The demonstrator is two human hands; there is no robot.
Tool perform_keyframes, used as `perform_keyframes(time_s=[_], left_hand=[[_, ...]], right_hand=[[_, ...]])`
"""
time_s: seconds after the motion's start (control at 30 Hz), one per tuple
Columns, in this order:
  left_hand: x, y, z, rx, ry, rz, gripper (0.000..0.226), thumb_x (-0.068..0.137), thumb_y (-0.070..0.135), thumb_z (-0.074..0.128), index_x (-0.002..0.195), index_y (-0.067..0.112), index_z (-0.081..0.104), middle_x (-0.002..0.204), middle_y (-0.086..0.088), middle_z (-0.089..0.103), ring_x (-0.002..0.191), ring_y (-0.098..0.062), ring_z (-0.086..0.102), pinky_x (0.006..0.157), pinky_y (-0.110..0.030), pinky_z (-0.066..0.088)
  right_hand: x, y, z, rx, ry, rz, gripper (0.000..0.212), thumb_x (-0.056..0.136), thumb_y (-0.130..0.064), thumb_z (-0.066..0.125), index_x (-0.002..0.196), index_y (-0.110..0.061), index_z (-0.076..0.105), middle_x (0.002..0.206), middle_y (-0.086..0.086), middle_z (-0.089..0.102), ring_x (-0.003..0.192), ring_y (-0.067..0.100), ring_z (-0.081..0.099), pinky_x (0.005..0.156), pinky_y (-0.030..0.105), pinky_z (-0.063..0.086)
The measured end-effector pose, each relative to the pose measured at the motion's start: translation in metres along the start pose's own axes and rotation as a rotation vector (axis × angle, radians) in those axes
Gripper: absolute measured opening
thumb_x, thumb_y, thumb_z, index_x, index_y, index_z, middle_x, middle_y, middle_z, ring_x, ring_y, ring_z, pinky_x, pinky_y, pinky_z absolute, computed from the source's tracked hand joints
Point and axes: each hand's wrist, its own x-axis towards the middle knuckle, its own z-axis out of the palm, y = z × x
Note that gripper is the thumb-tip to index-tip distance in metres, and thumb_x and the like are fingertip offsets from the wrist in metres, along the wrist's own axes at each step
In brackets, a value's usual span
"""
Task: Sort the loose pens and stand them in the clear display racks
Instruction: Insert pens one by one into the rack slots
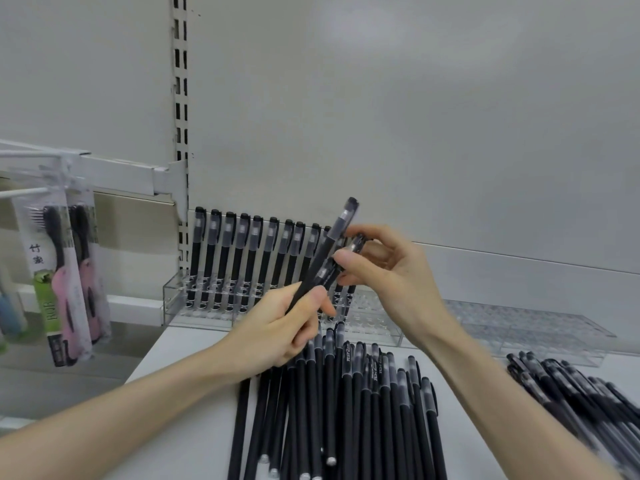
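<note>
Several black pens with clear caps lie in a loose pile (346, 403) on the white shelf in front of me. My left hand (280, 330) grips a small bunch of these pens (325, 258), which points up and to the right. My right hand (384, 268) pinches one pen of that bunch between thumb and fingers, near its cap. Behind the hands stands a clear display rack (180, 296) with a row of several black pens (242, 258) upright in its left half. The right half of that rack shows bare holes (370, 313).
A second clear rack (526, 327) lies at the right, against the back wall. Another heap of black pens (575, 389) lies at the right edge. Packaged toothbrushes (65, 271) hang on hooks at the left. A slotted shelf upright (180, 98) runs up the grey back wall.
</note>
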Motion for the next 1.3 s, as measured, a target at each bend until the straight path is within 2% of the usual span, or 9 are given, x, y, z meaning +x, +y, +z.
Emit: perform_keyframes(time_s=[0.1, 0.2, 0.4, 0.53, 0.7, 0.93, 1.07, 1.23, 1.3], left_hand=[[0.002, 0.002, -0.001, -0.024, 0.031, -0.006, 0.041, 0.086, 0.044, 0.042, 0.094, 0.007, 0.056, 0.053, -0.001, 0.040, 0.040, -0.012, 0.023, 0.037, -0.018, 0.018], [0.002, 0.003, -0.001, -0.029, 0.067, 0.015, 0.038, 0.089, 0.040, 0.042, 0.094, 0.005, 0.056, 0.055, -0.002, 0.046, 0.037, -0.011, 0.026, 0.036, -0.018, 0.019], [0.005, 0.001, -0.004, 0.024, 0.196, 0.046, 0.029, 0.098, 0.028, 0.041, 0.093, 0.004, 0.056, 0.061, -0.007, 0.048, 0.037, -0.008, 0.031, 0.035, -0.014, 0.026], [0.005, 0.000, -0.004, 0.057, 0.204, 0.039, 0.033, 0.096, 0.034, 0.040, 0.095, 0.007, 0.058, 0.059, -0.005, 0.040, 0.039, -0.006, 0.030, 0.037, -0.013, 0.026], [0.005, 0.000, -0.005, 0.045, 0.176, 0.050, 0.044, 0.090, 0.045, 0.036, 0.097, 0.007, 0.057, 0.056, 0.000, 0.035, 0.041, -0.008, 0.026, 0.037, -0.015, 0.024], [0.004, -0.002, -0.005, 0.054, 0.143, 0.073, 0.025, 0.098, 0.031, 0.038, 0.110, 0.012, 0.047, 0.064, -0.004, 0.030, 0.046, -0.008, 0.022, 0.040, -0.019, 0.019], [0.004, -0.002, -0.006, 0.038, 0.133, 0.076, 0.033, 0.092, 0.042, 0.038, 0.111, 0.017, 0.049, 0.059, 0.003, 0.028, 0.045, -0.009, 0.020, 0.040, -0.022, 0.015], [0.005, -0.001, -0.005, 0.032, 0.170, 0.086, 0.036, 0.096, 0.040, 0.031, 0.106, 0.015, 0.055, 0.057, 0.004, 0.030, 0.043, -0.007, 0.022, 0.037, -0.018, 0.019], [0.006, -0.002, -0.006, 0.025, 0.171, 0.069, 0.033, 0.098, 0.036, 0.032, 0.106, 0.015, 0.056, 0.059, 0.003, 0.030, 0.044, -0.008, 0.022, 0.037, -0.018, 0.019]], right_hand=[[-0.001, -0.004, -0.001, 0.050, -0.015, 0.031, 0.032, 0.085, -0.001, 0.064, 0.116, -0.011, 0.063, 0.089, 0.021, 0.064, 0.076, 0.017, 0.069, 0.069, 0.027, 0.058], [-0.001, -0.008, -0.002, 0.067, 0.009, 0.027, 0.037, 0.084, 0.001, 0.065, 0.119, -0.011, 0.060, 0.079, 0.006, 0.062, 0.073, 0.014, 0.070, 0.069, 0.024, 0.058], [0.008, -0.014, -0.025, 0.000, 0.342, -0.131, 0.029, 0.079, 0.004, 0.070, 0.102, -0.008, 0.056, 0.085, 0.010, 0.065, 0.068, 0.014, 0.069, 0.062, 0.023, 0.057], [0.011, -0.006, -0.040, -0.150, 0.437, -0.219, 0.029, 0.081, 0.001, 0.070, 0.095, -0.021, 0.059, 0.083, 0.005, 0.064, 0.068, 0.016, 0.068, 0.069, 0.030, 0.059], [0.014, 0.007, -0.042, -0.253, 0.434, -0.257, 0.029, 0.083, -0.001, 0.069, 0.096, -0.025, 0.058, 0.084, 0.001, 0.063, 0.070, 0.015, 0.066, 0.072, 0.029, 0.058], [0.018, 0.014, -0.038, -0.338, 0.405, -0.276, 0.035, 0.083, -0.005, 0.070, 0.095, -0.036, 0.057, 0.085, -0.006, 0.063, 0.072, 0.016, 0.067, 0.074, 0.039, 0.058], [0.021, 0.022, -0.036, -0.397, 0.371, -0.265, 0.035, 0.082, -0.007, 0.072, 0.096, -0.037, 0.059, 0.084, -0.008, 0.062, 0.074, 0.022, 0.067, 0.075, 0.043, 0.057], [0.022, 0.035, -0.037, -0.511, 0.317, -0.235, 0.027, 0.081, -0.011, 0.073, 0.106, -0.019, 0.067, 0.078, -0.011, 0.063, 0.072, 0.009, 0.062, 0.074, 0.022, 0.052], [0.023, 0.035, -0.039, -0.530, 0.294, -0.232, 0.028, 0.082, -0.009, 0.072, 0.107, -0.020, 0.066, 0.078, -0.007, 0.066, 0.073, 0.008, 0.064, 0.075, 0.019, 0.052]])
